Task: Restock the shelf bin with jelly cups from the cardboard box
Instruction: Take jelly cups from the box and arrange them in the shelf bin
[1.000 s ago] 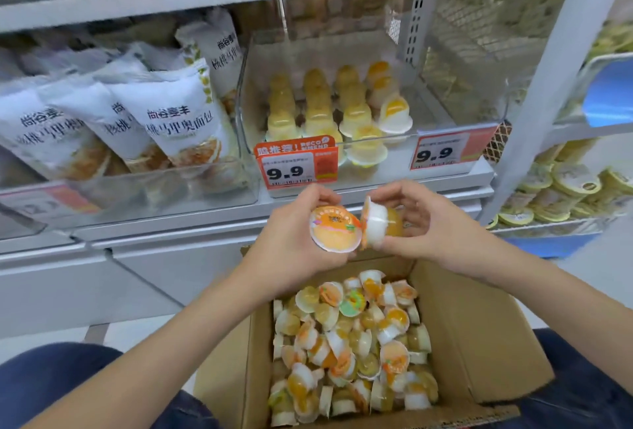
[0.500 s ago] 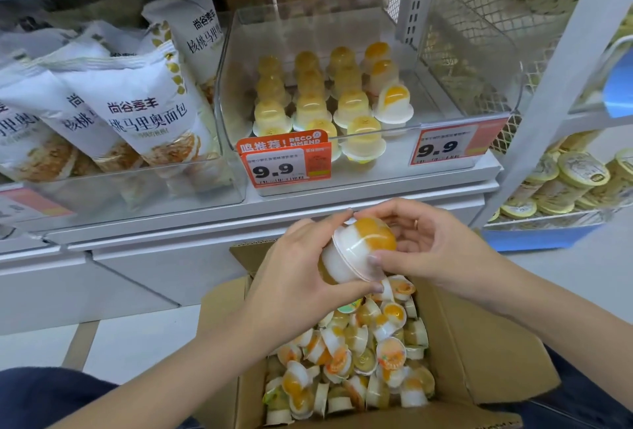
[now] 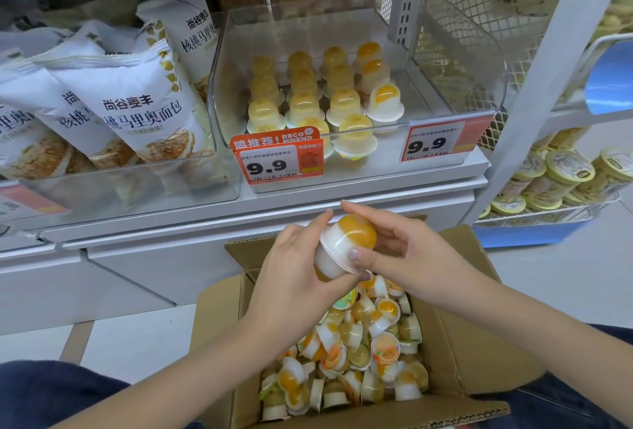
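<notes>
1. White shop shelving (image 3: 342,195) fills the background, with a clear shelf bin (image 3: 455,86) at centre holding rows of dome-topped jelly cups (image 3: 301,103) standing lid-down toward its left and front; the bin's right part shows bare floor.
2. Two price tags (image 3: 278,159) reading 9.9 hang on the bin's front edge.
3. White bread bags (image 3: 137,113) printed with Chinese text lean in the neighbouring bin to the left, and round lidded tubs (image 3: 561,171) are stacked on the lower shelf at right.
4. An open cardboard box (image 3: 479,343) sits below the shelf between the person's knees, filled with a loose heap of jelly cups (image 3: 352,360).
5. Above the box, two jelly cups (image 3: 346,243) are held together, apparently lid to lid, the orange-centred dome tilted up and right.
6. The left hand (image 3: 291,267) curls around the lower white cup, thumb beneath it.
7. The right hand (image 3: 394,254) pinches the upper cup, thumb on the rim and fingers arched over the dome.
</notes>
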